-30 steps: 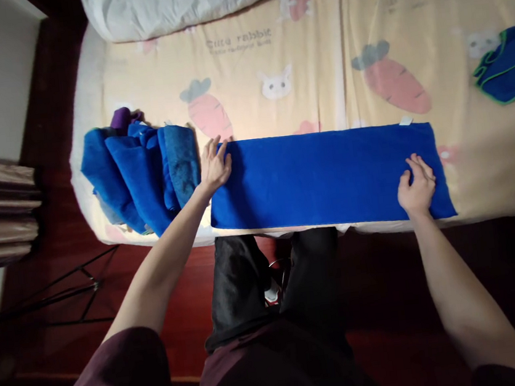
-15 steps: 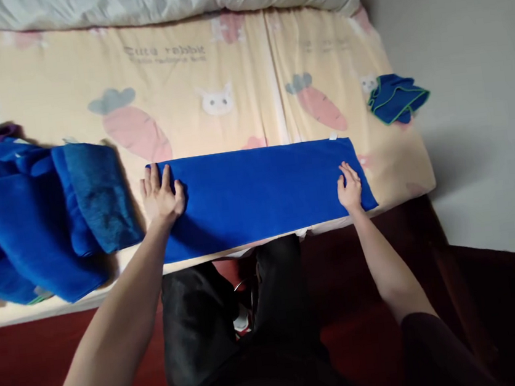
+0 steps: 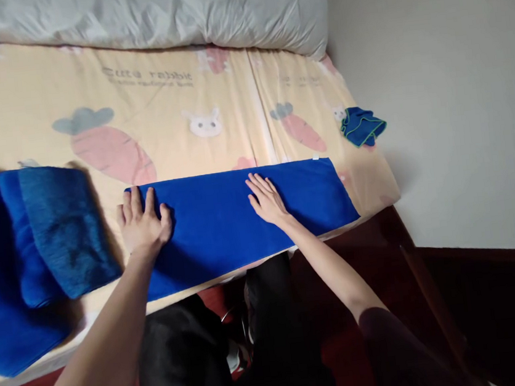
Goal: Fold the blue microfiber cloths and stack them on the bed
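A blue towel [image 3: 215,229] lies flat as a long strip along the bed's near edge, a small white tag at its far right corner. My left hand [image 3: 144,224] rests with spread fingers on the towel's left end. Near the middle of the strip, my right hand [image 3: 268,201] lies flat, palm down, fingers stretched out. Neither hand grips the cloth. Left of my left hand sits a pile of blue towels [image 3: 69,230], cut off by the view's edge.
A patterned bed sheet [image 3: 178,146] with carrots and rabbits covers the bed. A crumpled blue cloth with green edging [image 3: 362,126] lies at the right edge. At the back is a pale quilt [image 3: 149,19], and a grey wall [image 3: 452,102] stands right.
My right hand has slid left from the towel's right end to near its middle. My left hand stays on the left end. The view has shifted somewhat.
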Action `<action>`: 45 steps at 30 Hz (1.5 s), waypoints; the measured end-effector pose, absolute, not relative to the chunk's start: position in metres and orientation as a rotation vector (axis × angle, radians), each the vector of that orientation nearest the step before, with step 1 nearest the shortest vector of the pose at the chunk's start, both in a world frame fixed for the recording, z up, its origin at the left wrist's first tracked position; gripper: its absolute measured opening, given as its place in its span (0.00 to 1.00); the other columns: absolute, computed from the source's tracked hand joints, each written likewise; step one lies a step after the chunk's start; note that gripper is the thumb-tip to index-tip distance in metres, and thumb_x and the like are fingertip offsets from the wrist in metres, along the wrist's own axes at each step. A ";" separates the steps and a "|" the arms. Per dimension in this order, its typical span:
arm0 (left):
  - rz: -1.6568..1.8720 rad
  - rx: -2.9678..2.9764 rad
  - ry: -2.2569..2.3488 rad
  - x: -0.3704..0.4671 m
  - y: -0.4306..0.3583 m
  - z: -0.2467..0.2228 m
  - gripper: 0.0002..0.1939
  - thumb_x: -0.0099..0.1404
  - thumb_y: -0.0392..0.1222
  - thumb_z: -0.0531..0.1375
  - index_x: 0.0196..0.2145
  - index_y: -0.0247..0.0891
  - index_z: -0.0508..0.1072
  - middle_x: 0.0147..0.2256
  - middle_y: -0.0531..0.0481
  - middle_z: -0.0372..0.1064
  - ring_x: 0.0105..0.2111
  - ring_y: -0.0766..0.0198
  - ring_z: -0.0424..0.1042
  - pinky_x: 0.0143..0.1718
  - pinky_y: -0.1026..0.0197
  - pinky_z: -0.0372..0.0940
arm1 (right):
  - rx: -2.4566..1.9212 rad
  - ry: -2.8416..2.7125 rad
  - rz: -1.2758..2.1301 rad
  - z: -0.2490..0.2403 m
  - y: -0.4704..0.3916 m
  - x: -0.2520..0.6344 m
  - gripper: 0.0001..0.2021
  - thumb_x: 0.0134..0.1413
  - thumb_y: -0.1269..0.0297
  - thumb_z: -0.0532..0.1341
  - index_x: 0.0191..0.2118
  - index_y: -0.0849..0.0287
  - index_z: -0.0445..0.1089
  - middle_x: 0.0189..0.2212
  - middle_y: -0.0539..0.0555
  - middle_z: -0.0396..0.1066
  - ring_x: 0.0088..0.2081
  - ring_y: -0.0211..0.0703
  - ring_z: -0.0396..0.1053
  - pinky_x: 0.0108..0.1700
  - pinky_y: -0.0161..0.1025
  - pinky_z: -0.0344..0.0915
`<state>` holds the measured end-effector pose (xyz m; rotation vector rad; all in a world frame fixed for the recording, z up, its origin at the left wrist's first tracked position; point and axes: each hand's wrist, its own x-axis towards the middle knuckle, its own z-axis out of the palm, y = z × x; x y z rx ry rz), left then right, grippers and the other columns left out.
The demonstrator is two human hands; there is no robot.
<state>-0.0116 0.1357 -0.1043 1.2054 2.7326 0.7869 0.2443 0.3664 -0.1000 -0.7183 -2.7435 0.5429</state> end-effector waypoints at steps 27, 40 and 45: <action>0.718 1.192 2.739 0.034 0.105 -0.095 0.36 0.78 0.55 0.44 0.75 0.32 0.56 0.77 0.40 0.37 0.77 0.46 0.36 0.76 0.38 0.33 | -1.445 -2.630 0.231 -0.106 0.530 0.413 0.33 0.75 0.47 0.46 0.76 0.62 0.54 0.76 0.65 0.47 0.77 0.57 0.45 0.76 0.64 0.44; 0.709 1.211 2.722 0.099 0.015 -0.117 0.38 0.72 0.47 0.48 0.77 0.42 0.50 0.77 0.46 0.39 0.77 0.47 0.40 0.76 0.36 0.38 | -1.458 -2.417 0.307 -0.108 0.496 0.482 0.28 0.74 0.55 0.47 0.70 0.62 0.64 0.72 0.64 0.59 0.75 0.49 0.52 0.76 0.57 0.50; 0.671 1.239 2.737 0.110 0.016 -0.100 0.37 0.74 0.45 0.46 0.78 0.39 0.48 0.77 0.39 0.41 0.77 0.44 0.39 0.75 0.33 0.41 | -1.544 -1.787 0.288 -0.076 0.432 0.453 0.30 0.72 0.55 0.44 0.64 0.68 0.70 0.67 0.73 0.65 0.73 0.58 0.58 0.73 0.64 0.54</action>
